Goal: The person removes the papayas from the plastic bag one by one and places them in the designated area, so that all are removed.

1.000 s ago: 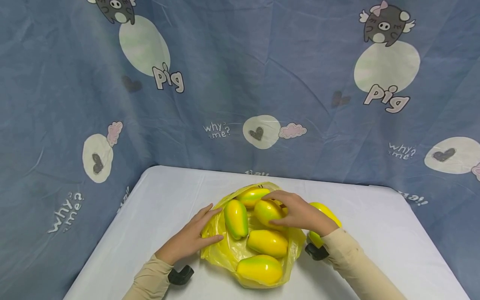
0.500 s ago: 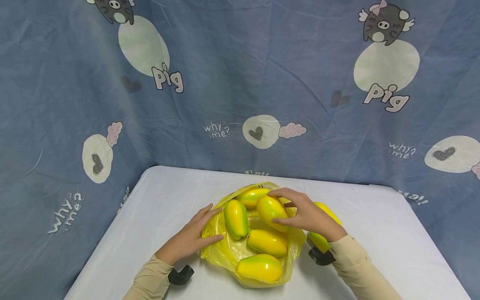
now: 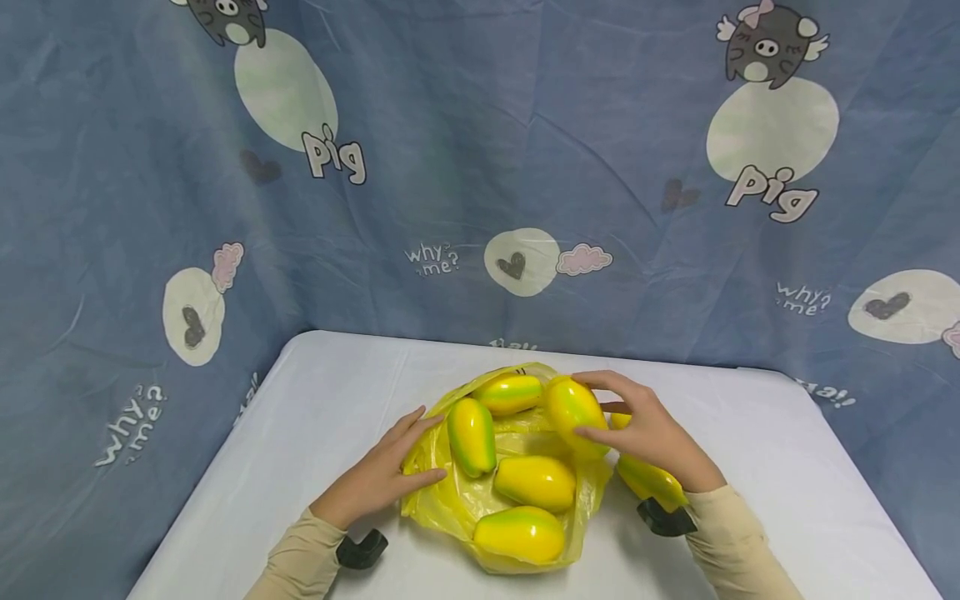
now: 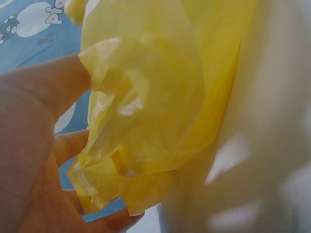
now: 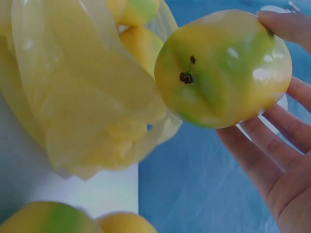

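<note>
My right hand (image 3: 652,429) holds a glossy yellow-green papaya (image 3: 573,412) between thumb and fingers, over the right rim of a yellow plastic bag (image 3: 438,512). Its dark stem stub shows in the right wrist view, where the papaya (image 5: 218,73) is beside the bag's opening. Inside the bag, several similar papayas lie spread out, among them an upright one (image 3: 472,437) and one at the front (image 3: 519,537). At the bag's left rim, my left hand (image 3: 382,479) rests with fingers extended and spread. The left wrist view has crumpled plastic (image 4: 141,107) covering part of those fingers.
Right of the bag, partly behind my right hand, more papayas (image 3: 651,483) lie on the white tabletop (image 3: 780,467). A blue curtain (image 3: 465,167) printed with pigs hangs behind the table and along its left side. Dark camera mounts (image 3: 362,550) sit at both wrists.
My right hand has moved right, carrying the papaya from among the others to the bag's right rim. The papaya at the back of the bag has shifted slightly. My left hand stays put.
</note>
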A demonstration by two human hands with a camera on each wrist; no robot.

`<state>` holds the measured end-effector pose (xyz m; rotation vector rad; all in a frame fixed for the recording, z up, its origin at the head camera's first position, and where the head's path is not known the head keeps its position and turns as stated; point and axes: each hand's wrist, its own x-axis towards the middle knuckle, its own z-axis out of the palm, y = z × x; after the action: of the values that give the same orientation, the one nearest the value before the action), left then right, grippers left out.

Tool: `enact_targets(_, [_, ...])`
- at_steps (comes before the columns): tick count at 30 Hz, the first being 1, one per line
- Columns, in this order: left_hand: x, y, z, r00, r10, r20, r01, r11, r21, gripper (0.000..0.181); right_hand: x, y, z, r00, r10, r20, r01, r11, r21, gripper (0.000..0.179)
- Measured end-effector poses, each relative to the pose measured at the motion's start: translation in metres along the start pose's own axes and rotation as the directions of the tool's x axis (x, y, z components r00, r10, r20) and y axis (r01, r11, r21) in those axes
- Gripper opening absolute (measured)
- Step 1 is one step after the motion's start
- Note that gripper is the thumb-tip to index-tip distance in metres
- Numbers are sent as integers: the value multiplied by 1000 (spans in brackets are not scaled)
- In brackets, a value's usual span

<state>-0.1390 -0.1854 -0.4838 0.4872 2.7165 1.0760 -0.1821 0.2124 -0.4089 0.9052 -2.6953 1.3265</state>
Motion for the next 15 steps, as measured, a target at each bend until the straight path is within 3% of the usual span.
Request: enact_targets(15, [0,-1,2,1000,-1,-8,1,1000,6,76,-34,21,-26,976,93,-198,-93,996,7,63])
